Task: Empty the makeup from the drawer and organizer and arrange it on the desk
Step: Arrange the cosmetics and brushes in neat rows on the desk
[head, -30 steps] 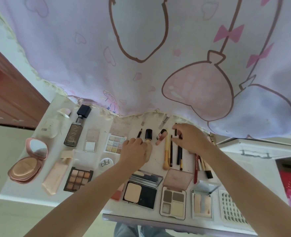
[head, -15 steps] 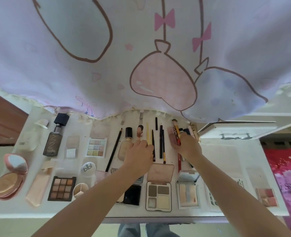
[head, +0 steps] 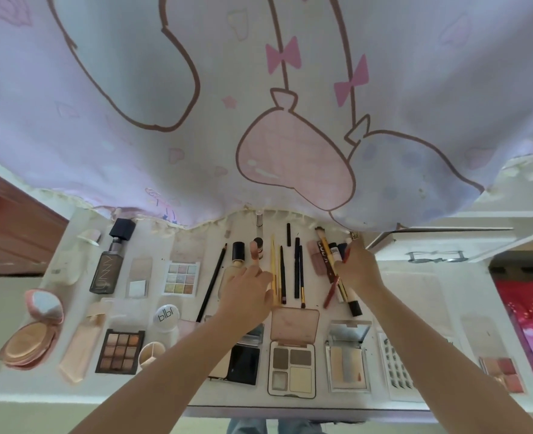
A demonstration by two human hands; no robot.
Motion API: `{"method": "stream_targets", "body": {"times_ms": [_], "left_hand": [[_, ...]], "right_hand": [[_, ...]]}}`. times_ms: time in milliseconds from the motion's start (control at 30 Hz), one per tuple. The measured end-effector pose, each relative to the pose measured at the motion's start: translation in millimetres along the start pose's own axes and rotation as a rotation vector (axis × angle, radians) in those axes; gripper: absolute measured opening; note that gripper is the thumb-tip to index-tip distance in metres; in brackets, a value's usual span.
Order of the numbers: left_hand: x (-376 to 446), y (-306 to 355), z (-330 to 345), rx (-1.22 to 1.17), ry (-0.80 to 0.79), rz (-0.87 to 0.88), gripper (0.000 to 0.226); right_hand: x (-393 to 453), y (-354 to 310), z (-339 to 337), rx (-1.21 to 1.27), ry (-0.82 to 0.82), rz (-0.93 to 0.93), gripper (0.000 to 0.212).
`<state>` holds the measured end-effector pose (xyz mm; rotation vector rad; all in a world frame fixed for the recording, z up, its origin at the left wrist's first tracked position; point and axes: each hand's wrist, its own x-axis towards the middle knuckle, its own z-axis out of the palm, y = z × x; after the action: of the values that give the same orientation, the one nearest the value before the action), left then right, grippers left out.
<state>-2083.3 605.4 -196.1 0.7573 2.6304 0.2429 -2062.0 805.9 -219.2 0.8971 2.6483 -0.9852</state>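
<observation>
Yellow brush handles [head: 273, 270] lie under our left hand [head: 248, 294], fingers loosely spread on them; our right hand [head: 356, 270] pinches the red pencil [head: 332, 288] beside the pens on the desk [head: 421, 296]. We'd nudge each parallel, evenly spaced

Brushes [head: 282, 270] and pencils [head: 297, 267] lie mid-desk [head: 23, 389], palettes [head: 291, 366] in front, bottles [head: 108, 261] to the left, curtain [head: 258, 104] hanging behind.
</observation>
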Motion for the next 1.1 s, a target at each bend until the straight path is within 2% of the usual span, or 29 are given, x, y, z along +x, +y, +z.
{"method": "stream_targets", "body": {"times_ms": [100,267,400,467,567,700,767,900,967,1033,1100], "left_hand": [[0,2,-6,-0.09,0.001,0.025,0.036],[-2,16,-22,-0.173,0.009,0.146,0.044],[-12,26,-40,-0.363,0.046,0.203,0.021],[-18,25,-48,-0.584,0.066,0.178,0.011],[-25,22,-61,-1.123,0.16,0.042,0.021],[-25,26,-67,-1.818,0.218,-0.108,0.018],[-22,31,-68,-1.971,0.233,-0.133,0.02],[-19,36,-67,-1.995,0.266,-0.081,0.024],[-18,33,-70,-1.914,0.289,-0.046,0.026],[-14,24,-70,-1.613,0.29,-0.034,0.024],[-12,18,-70,-1.258,0.205,-0.046,0.024]], "right_hand": [[-16,-3,-29,0.196,0.032,-0.008,0.026],[-50,-14,-48,0.603,-0.135,-0.025,0.007],[-66,-35,-58,0.808,-0.205,-0.107,0.015],[-72,-40,-64,0.785,-0.239,-0.167,0.02],[-80,-41,-67,0.723,-0.288,-0.214,0.024],[-87,-47,-61,0.879,-0.344,-0.218,0.023],[-89,-48,-57,0.883,-0.378,-0.221,0.021],[-84,-46,-53,0.737,-0.412,-0.19,0.019],[-83,-41,-56,0.647,-0.347,-0.151,0.02],[-79,-40,-60,0.626,-0.285,-0.139,0.022],[-77,-41,-67,0.643,-0.252,-0.138,0.024]]}}
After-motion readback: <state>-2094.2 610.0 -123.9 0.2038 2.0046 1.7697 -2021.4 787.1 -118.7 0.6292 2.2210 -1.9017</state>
